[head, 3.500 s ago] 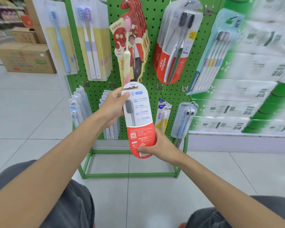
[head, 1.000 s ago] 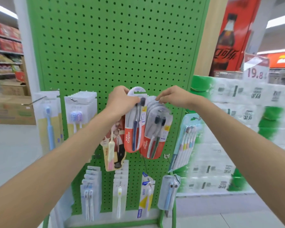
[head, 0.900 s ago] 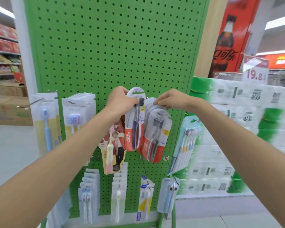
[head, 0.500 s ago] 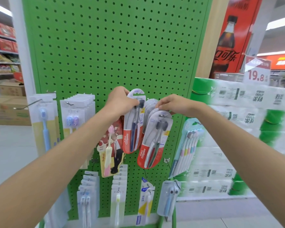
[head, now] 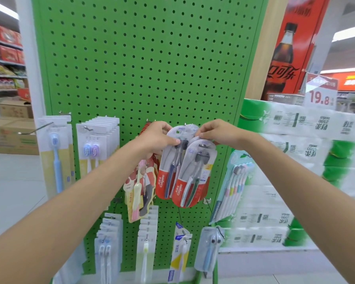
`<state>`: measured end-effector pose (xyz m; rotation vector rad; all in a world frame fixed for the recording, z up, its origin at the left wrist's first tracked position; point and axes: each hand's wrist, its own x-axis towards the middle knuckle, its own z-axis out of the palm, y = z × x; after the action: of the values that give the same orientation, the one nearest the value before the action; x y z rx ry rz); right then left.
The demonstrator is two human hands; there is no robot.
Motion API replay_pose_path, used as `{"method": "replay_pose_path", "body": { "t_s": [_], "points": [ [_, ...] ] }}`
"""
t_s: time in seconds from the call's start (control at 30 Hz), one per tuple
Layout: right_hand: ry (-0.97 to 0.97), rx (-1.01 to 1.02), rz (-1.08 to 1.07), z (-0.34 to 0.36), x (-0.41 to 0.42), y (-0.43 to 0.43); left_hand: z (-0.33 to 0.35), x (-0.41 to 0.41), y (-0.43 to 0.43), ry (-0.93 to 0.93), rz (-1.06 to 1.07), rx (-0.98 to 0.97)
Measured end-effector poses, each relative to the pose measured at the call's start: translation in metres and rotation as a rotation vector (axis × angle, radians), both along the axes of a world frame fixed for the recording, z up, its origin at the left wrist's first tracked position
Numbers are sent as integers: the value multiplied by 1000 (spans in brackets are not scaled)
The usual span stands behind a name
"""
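Head: left hand [head: 158, 138] grips left Colgate pack [head: 162, 184] top; right hand [head: 215, 133] pinches right Colgate pack [head: 194, 175] top

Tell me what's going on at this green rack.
A person is working at a green pegboard hung with toothbrush packs. The left hand grips a Colgate toothbrush pack near its top, held up at hook height. The right hand pinches the top of the front pack in the bunch hanging just beside it. Whether the left hand's pack is on a hook cannot be told.
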<state>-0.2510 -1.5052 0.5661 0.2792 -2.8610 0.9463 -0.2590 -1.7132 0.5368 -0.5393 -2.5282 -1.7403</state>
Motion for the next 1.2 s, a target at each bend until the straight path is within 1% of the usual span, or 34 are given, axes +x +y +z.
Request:
{"method": "replay_pose_path", "body": {
  "t_s": [0.1,0.37,0.63,0.77,0.83,0.9,1.0,1.07,1.2],
  "points": [
    [-17,-15,21,1,3,-2,-3,-2,-1,23,8,-27],
    [-39,-45,22,-1,1,-3,-1,-7,-1,8,7,11],
    [-36,-83,10,-3,5,-3,-1,-9,11,55,26,-35],
    [-39,-92,4,-3,6,-4,-3,-8,8,76,17,-141],
    [-35,-93,3,-5,4,-4,-4,-7,6,42,-21,-179],
    [-38,-108,5,-6,3,-4,-6,-6,5,-18,-58,-149],
    [-41,-125,0,-6,3,-4,-8,-8,7,-96,-74,-40],
    [-41,-137,-7,-6,3,-4,-10,-10,9,-110,-87,0],
    [-19,-143,-38,-6,5,-3,-12,-13,14,-103,-131,-3]
  ]
}}
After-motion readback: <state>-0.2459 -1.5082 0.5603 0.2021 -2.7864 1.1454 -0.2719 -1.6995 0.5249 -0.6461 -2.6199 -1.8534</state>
